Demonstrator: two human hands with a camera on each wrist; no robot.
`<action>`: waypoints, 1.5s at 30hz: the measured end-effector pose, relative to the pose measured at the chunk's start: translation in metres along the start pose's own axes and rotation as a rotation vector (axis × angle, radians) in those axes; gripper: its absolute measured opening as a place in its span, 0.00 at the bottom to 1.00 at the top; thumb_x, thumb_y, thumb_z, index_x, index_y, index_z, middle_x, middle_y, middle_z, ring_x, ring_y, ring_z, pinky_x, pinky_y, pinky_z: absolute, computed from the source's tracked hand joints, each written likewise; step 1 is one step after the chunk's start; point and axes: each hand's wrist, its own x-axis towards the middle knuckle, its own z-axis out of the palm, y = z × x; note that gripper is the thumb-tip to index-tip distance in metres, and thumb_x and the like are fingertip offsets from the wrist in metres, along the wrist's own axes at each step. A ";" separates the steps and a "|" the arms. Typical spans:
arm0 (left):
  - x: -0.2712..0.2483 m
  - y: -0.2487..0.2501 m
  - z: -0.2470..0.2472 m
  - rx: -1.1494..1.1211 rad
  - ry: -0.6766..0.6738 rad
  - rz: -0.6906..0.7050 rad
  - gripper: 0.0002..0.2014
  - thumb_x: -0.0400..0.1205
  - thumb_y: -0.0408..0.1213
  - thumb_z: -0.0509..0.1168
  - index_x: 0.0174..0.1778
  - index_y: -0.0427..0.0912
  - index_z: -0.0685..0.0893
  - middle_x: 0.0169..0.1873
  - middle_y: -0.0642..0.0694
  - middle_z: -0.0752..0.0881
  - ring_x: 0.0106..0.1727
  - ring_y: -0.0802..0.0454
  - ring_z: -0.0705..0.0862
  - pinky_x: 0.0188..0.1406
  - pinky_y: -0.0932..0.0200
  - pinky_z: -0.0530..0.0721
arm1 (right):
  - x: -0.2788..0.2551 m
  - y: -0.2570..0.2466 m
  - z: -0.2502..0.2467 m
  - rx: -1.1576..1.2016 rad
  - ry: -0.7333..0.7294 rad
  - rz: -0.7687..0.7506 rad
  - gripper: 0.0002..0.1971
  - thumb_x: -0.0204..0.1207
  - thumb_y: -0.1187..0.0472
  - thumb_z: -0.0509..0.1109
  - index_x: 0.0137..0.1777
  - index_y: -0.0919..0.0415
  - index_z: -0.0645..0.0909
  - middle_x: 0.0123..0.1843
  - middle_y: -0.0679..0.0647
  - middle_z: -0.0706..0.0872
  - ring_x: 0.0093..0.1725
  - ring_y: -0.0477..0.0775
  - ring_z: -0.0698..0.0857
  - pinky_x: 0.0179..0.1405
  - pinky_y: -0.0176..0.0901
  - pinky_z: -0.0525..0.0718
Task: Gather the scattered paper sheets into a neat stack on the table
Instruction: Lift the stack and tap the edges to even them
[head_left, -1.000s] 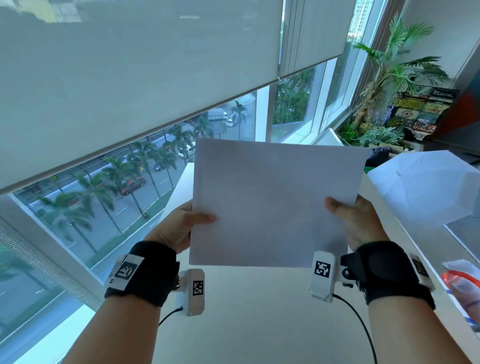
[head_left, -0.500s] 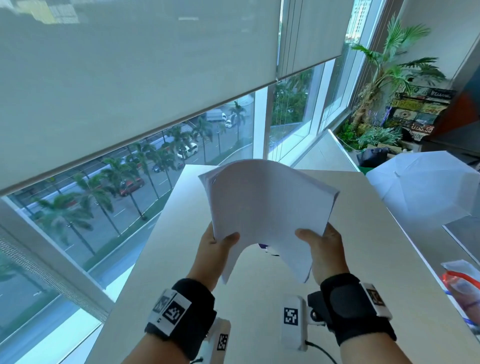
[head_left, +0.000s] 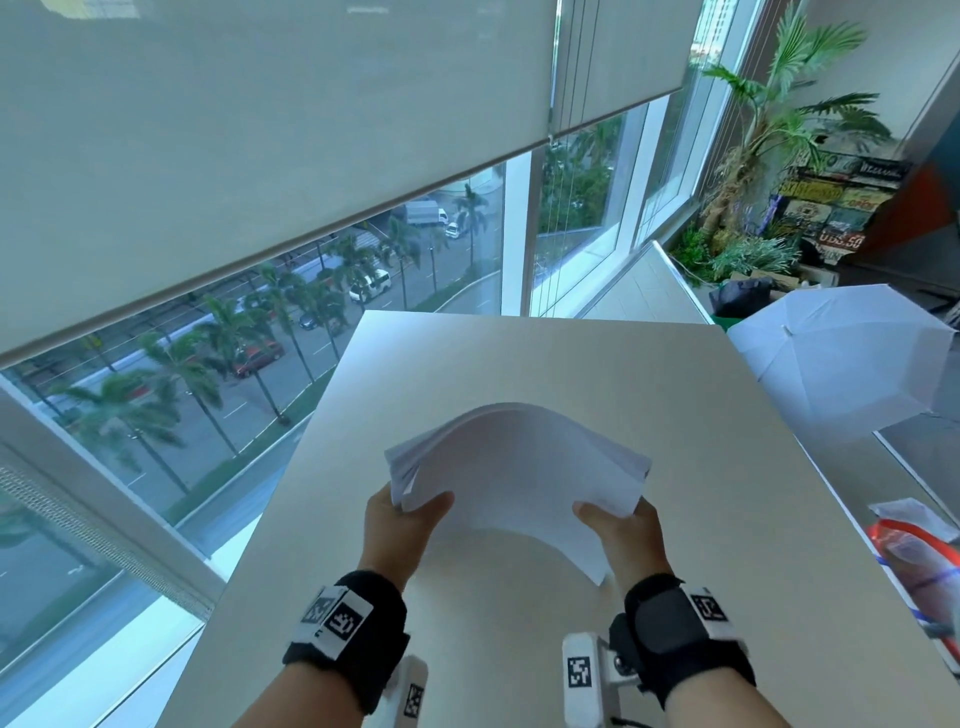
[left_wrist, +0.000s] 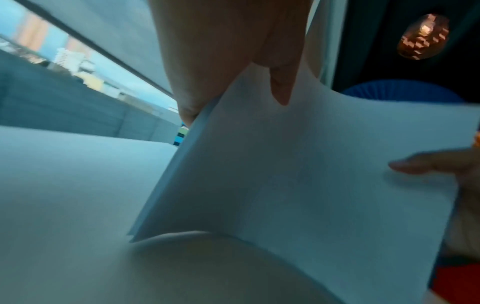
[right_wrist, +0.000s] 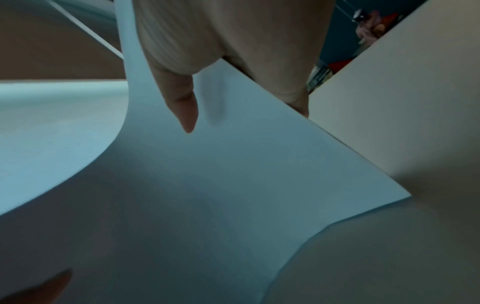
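Observation:
A stack of white paper sheets (head_left: 519, 467) arches upward over the beige table (head_left: 701, 467), held by both hands at its near corners. My left hand (head_left: 402, 519) pinches the left edge, thumb on top, fingers beneath. My right hand (head_left: 621, 525) pinches the right edge the same way. In the left wrist view the paper stack (left_wrist: 298, 174) hangs from the left hand (left_wrist: 228, 67), its lower corner close to the table. The right wrist view shows the paper stack (right_wrist: 233, 174) under the right hand's (right_wrist: 221, 61) thumb, bowed above the tabletop.
A window with a lowered blind (head_left: 260, 130) runs along the table's left and far sides. A white umbrella (head_left: 841, 364) stands beyond the right edge, potted plants (head_left: 769, 156) behind it. A red-and-clear plastic bag (head_left: 919, 566) lies at the table's right edge.
The sheets were held upright in front of me; both hands have lowered and tipped them toward the table, and the stack now bows upward in the middle.

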 end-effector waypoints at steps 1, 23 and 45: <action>0.001 0.000 -0.002 -0.035 0.009 -0.017 0.12 0.73 0.24 0.72 0.36 0.47 0.84 0.33 0.50 0.86 0.37 0.49 0.85 0.42 0.57 0.82 | 0.001 0.001 0.000 0.010 0.016 -0.001 0.14 0.71 0.77 0.70 0.37 0.56 0.81 0.40 0.57 0.85 0.39 0.56 0.84 0.36 0.41 0.81; 0.027 0.024 -0.020 -0.281 -0.038 0.019 0.14 0.64 0.31 0.60 0.43 0.47 0.82 0.36 0.48 0.84 0.38 0.52 0.80 0.38 0.60 0.76 | 0.026 -0.024 -0.012 0.047 0.066 -0.194 0.28 0.73 0.73 0.66 0.74 0.60 0.70 0.67 0.60 0.80 0.63 0.56 0.78 0.62 0.44 0.77; 0.036 0.004 -0.018 -0.185 -0.002 0.033 0.24 0.58 0.26 0.56 0.51 0.44 0.77 0.39 0.48 0.80 0.42 0.49 0.77 0.40 0.58 0.75 | 0.038 -0.017 -0.015 -0.168 0.102 -0.190 0.26 0.78 0.73 0.62 0.75 0.61 0.65 0.63 0.57 0.77 0.62 0.55 0.77 0.58 0.43 0.78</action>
